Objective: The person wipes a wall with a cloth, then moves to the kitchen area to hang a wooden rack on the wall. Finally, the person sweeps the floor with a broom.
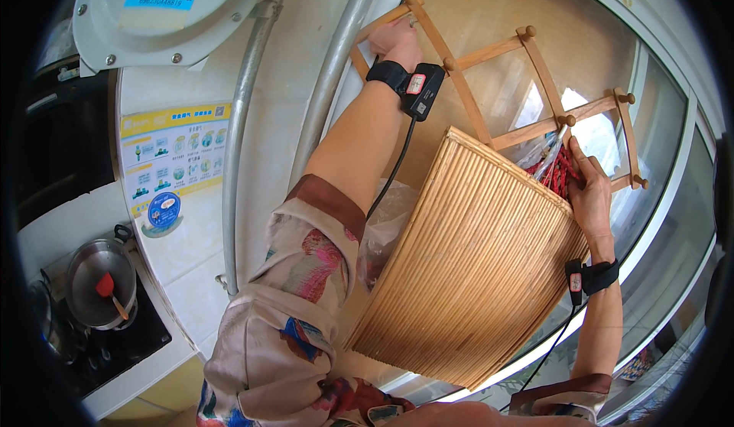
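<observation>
An expanding wooden peg rack (450, 64) slants across the glass-paned door or window in front of me. My left hand (395, 41) is curled closed at its upper left end, by a small metal hook; the fingertips are hidden. My right hand (590, 192) is beside a lower peg, index finger pointing up along the slat. Its thumb is against a clear plastic bag with red contents (553, 172), whose pale ties reach up to that peg. Whether those fingers grip anything is hidden. A large mat of thin bamboo or reed sticks (470, 255) hangs below the rack, its upper right edge near my right hand.
Two metal pipes (243, 111) run up the tiled wall on the left. A printed notice (178, 152) with pictures is on that wall. A wok (97, 272) with a red-headed spatula stands on a black stove. Behind the mat hangs another clear plastic bag (390, 212).
</observation>
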{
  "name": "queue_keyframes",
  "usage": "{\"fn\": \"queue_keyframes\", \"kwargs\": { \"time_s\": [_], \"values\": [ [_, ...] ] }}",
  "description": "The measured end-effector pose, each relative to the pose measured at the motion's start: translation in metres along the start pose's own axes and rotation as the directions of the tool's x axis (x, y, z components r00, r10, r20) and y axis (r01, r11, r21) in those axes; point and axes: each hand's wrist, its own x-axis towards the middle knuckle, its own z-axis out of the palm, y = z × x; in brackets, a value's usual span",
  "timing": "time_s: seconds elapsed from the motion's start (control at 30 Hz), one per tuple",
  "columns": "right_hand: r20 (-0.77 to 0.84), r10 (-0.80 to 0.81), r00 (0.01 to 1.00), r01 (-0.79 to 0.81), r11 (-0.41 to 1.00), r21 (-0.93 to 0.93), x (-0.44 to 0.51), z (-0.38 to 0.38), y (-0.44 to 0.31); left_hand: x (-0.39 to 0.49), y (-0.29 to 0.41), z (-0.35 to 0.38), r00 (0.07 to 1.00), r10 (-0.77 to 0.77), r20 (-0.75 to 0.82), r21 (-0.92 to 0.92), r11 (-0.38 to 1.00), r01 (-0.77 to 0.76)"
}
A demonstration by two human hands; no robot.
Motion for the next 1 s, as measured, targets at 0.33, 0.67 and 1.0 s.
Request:
{"fn": "queue_keyframes", "kwargs": {
  "time_s": [0.33, 0.67, 1.0],
  "values": [
    [0.03, 0.004, 1.0, -0.004, 1.0, -0.006, 0.0, -0.004, -0.001, -0.014, 0.006, -0.001, 0.999, -0.018, -0.037, -0.018, 1.0, 0.017],
    [-0.008, -0.042, 0.999, 0.042, 0.999, -0.005, 0.0, -0.007, 0.0, 0.04, -0.023, -0.01, 0.963, 0.139, 0.23, 0.228, 0.955, -0.192],
    [-0.021, -0.063, 0.998, 0.061, 0.996, -0.071, 0.001, -0.006, 0.002, 0.04, -0.028, -0.008, 0.978, 0.125, 0.167, 0.187, 0.97, -0.156]
  ]
}}
